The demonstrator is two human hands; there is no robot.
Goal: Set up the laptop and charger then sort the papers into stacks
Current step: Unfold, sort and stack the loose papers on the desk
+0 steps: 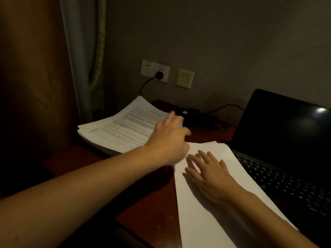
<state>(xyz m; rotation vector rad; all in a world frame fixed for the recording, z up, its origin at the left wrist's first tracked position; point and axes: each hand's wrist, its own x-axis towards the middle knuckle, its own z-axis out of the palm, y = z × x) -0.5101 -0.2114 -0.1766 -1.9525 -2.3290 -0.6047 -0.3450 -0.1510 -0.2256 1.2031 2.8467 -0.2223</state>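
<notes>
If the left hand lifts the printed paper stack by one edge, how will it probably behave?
The printed paper stack looks thick, so probably heavy for the left hand. Its edges are fanned, so loose sheets would likely slide apart. Held by one edge, it may sag.

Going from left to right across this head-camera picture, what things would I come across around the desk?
Curtain → stack of printed papers → blank white sheets → open laptop.
</notes>
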